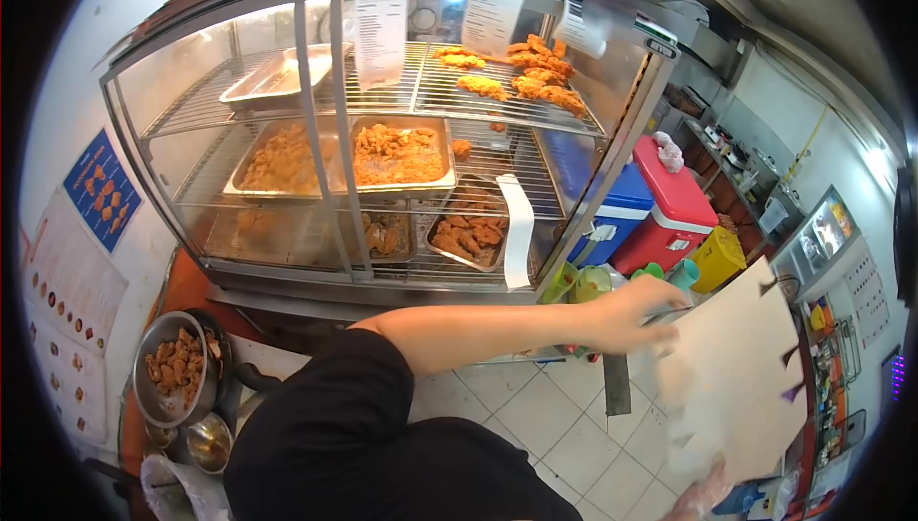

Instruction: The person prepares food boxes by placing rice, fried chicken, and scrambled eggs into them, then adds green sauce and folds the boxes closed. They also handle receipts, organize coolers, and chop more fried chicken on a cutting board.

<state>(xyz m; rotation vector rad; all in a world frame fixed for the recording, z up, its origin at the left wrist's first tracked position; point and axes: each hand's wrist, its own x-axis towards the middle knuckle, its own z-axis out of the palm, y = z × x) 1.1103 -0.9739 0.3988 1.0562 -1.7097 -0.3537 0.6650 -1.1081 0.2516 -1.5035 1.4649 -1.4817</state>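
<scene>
My left hand [631, 315] is stretched out to the right, its blurred fingers at the upper left edge of a large pale board or sheet [741, 368]. Black clips sit along the board's right edge. At its bottom edge is my right hand [703, 497], partly cut off by the frame, seemingly in a clear glove; its fingers are hidden or smeared. Behind my left arm stands a glass display case [277, 296] with fried food on wire shelves, several metal trays, and paper slips hanging from its front.
A red cooler [669, 210], a blue cooler [612, 206] and a yellow crate [719, 258] stand right of the case. Lower left are a metal bowl of fried pieces [143, 397] and a smaller bowl [209, 445]. Tiled floor [564, 425] shows below my arm.
</scene>
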